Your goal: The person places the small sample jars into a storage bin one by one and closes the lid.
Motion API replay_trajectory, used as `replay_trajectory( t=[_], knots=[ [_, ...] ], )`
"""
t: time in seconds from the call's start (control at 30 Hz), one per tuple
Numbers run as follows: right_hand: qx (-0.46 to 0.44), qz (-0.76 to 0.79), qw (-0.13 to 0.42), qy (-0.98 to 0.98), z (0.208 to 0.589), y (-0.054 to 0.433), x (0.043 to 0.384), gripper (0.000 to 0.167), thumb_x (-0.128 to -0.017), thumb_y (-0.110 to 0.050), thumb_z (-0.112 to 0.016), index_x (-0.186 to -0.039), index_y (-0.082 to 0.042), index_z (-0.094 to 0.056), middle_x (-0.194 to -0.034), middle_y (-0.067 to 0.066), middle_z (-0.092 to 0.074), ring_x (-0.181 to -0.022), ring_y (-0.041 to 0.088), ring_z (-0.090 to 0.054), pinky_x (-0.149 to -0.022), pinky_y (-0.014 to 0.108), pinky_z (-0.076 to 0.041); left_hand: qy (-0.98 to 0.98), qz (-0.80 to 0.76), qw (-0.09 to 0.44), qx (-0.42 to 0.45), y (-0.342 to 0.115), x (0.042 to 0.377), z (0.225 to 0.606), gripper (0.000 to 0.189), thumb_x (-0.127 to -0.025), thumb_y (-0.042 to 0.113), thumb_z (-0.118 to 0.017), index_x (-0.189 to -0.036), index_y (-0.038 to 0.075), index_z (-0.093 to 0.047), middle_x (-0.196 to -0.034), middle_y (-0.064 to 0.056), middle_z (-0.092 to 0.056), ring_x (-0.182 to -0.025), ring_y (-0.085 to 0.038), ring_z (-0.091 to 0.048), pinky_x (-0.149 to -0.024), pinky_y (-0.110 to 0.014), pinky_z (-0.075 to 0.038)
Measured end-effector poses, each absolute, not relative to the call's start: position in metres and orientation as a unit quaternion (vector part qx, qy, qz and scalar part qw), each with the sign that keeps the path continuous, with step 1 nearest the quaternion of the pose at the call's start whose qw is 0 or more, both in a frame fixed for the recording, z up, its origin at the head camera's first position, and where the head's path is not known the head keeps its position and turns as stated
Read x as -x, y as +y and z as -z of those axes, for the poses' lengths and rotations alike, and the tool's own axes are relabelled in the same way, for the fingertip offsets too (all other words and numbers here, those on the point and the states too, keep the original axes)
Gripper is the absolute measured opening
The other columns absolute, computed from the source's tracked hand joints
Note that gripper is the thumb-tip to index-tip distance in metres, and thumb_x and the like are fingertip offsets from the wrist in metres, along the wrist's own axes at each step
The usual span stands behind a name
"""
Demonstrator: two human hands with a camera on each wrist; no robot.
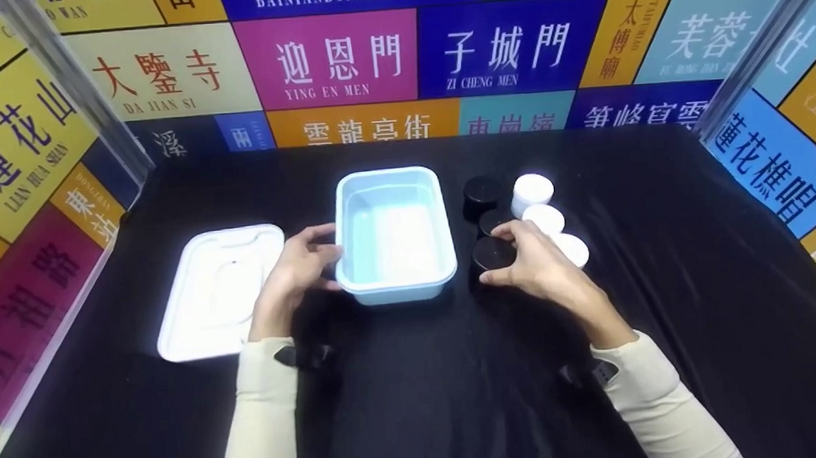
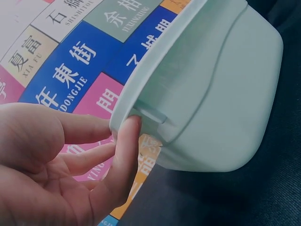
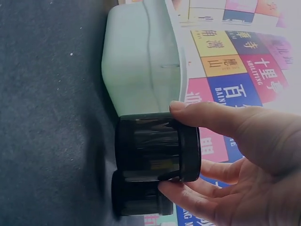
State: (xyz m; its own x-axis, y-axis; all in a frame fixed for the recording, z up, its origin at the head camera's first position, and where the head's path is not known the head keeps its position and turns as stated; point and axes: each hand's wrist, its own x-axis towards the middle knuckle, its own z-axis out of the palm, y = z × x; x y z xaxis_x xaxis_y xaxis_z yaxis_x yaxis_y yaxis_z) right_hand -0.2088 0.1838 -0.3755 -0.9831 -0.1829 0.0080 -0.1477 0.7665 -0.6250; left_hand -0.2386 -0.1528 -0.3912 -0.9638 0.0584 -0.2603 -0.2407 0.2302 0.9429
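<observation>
A pale blue-green plastic box [image 1: 401,294] stands uncovered on the black cloth, its inside bare. My left hand [image 1: 297,267] pinches its left rim between thumb and fingers, which the left wrist view shows close up at the box wall [image 2: 225,108]. To the right of the box, my right hand [image 1: 541,263] grips the nearest black lidded jar [image 1: 492,252], thumb on one side of the lid and fingers on the other. In the right wrist view that jar [image 3: 150,146] is upright at the cloth, with another black jar [image 3: 138,195] behind it.
Two more black jars, the farthest one [image 1: 481,193] in full view, line up behind the gripped one. Beside them runs a row of white jars [image 1: 533,189]. A white lid [image 1: 203,298] lies flat at the left. Printed panels [image 1: 341,63] wall the back and sides.
</observation>
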Motion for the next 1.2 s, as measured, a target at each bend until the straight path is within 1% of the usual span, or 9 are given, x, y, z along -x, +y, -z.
replay_trajectory(
  t=[0.37,0.43,0.5,0.63,0.7,0.77,0.9,0.97,1.2],
  knots=[
    [0.112,0.355,-0.011,0.928,0.36,0.181,0.206,0.066,-0.076,-0.022,-0.085,-0.133,-0.003,-0.059,-0.132,0.021,-0.056,-0.119,0.039,-0.056,-0.107,0.05,-0.048,0.773,-0.621,0.118,0.051,-0.153,0.239,0.39,0.051,-0.099,0.006,-0.053,-0.149,0.005,-0.042,-0.132,-0.027,-0.06,-0.087,-0.019,-0.066,-0.057,-0.027,-0.064],
    [0.118,0.364,-0.015,0.924,0.357,0.181,0.207,0.065,-0.076,-0.022,-0.085,-0.134,-0.005,-0.06,-0.132,0.02,-0.057,-0.116,0.038,-0.057,-0.105,0.049,-0.049,0.773,-0.621,0.117,0.053,-0.153,0.24,0.389,0.051,-0.099,0.006,-0.054,-0.149,0.006,-0.043,-0.132,-0.027,-0.06,-0.087,-0.019,-0.066,-0.057,-0.027,-0.064],
    [0.125,0.374,-0.024,0.919,0.354,0.18,0.208,0.065,-0.077,-0.021,-0.085,-0.135,-0.006,-0.06,-0.13,0.019,-0.058,-0.111,0.035,-0.058,-0.1,0.044,-0.051,0.774,-0.621,0.116,0.053,-0.154,0.241,0.389,0.051,-0.099,0.007,-0.054,-0.149,0.006,-0.043,-0.132,-0.027,-0.061,-0.087,-0.019,-0.066,-0.057,-0.027,-0.064],
    [0.137,0.398,-0.039,0.906,0.347,0.177,0.209,0.066,-0.076,-0.017,-0.085,-0.136,-0.006,-0.06,-0.128,0.016,-0.057,-0.105,0.027,-0.059,-0.089,0.022,-0.052,0.772,-0.622,0.118,0.053,-0.154,0.241,0.39,0.051,-0.099,0.007,-0.053,-0.149,0.006,-0.043,-0.132,-0.027,-0.061,-0.087,-0.02,-0.067,-0.058,-0.028,-0.064],
    [0.14,0.413,-0.041,0.899,0.344,0.175,0.209,0.067,-0.076,-0.016,-0.086,-0.137,-0.005,-0.06,-0.129,0.015,-0.057,-0.106,0.026,-0.061,-0.087,0.016,-0.053,0.771,-0.624,0.12,0.053,-0.154,0.241,0.391,0.051,-0.099,0.006,-0.053,-0.149,0.006,-0.043,-0.131,-0.027,-0.061,-0.088,-0.02,-0.067,-0.058,-0.029,-0.064],
    [0.14,0.431,-0.04,0.891,0.34,0.172,0.208,0.07,-0.076,-0.014,-0.086,-0.139,-0.005,-0.058,-0.13,0.015,-0.057,-0.108,0.027,-0.062,-0.09,0.019,-0.055,0.77,-0.624,0.123,0.052,-0.153,0.241,0.393,0.051,-0.099,0.006,-0.054,-0.149,0.006,-0.043,-0.132,-0.027,-0.061,-0.087,-0.02,-0.067,-0.059,-0.029,-0.065],
    [0.134,0.449,-0.033,0.883,0.335,0.165,0.208,0.075,-0.076,-0.014,-0.086,-0.143,-0.004,-0.053,-0.135,0.016,-0.056,-0.115,0.033,-0.062,-0.102,0.039,-0.055,0.768,-0.625,0.127,0.053,-0.154,0.239,0.395,0.052,-0.099,0.007,-0.054,-0.15,0.006,-0.042,-0.133,-0.027,-0.06,-0.086,-0.019,-0.067,-0.06,-0.029,-0.064],
    [0.132,0.448,-0.024,0.884,0.332,0.16,0.209,0.077,-0.076,-0.016,-0.085,-0.144,-0.005,-0.051,-0.137,0.016,-0.056,-0.118,0.035,-0.061,-0.106,0.045,-0.053,0.768,-0.625,0.126,0.055,-0.154,0.239,0.395,0.051,-0.1,0.007,-0.054,-0.15,0.006,-0.042,-0.133,-0.027,-0.06,-0.085,-0.018,-0.067,-0.059,-0.028,-0.064],
    [0.135,0.425,0.007,0.895,0.321,0.143,0.221,0.072,-0.076,-0.021,-0.085,-0.141,-0.009,-0.056,-0.136,0.015,-0.056,-0.12,0.035,-0.061,-0.105,0.044,-0.055,0.774,-0.62,0.12,0.055,-0.155,0.239,0.396,0.05,-0.1,0.007,-0.053,-0.149,0.006,-0.043,-0.133,-0.026,-0.06,-0.09,-0.021,-0.067,-0.06,-0.028,-0.064]
  ],
)
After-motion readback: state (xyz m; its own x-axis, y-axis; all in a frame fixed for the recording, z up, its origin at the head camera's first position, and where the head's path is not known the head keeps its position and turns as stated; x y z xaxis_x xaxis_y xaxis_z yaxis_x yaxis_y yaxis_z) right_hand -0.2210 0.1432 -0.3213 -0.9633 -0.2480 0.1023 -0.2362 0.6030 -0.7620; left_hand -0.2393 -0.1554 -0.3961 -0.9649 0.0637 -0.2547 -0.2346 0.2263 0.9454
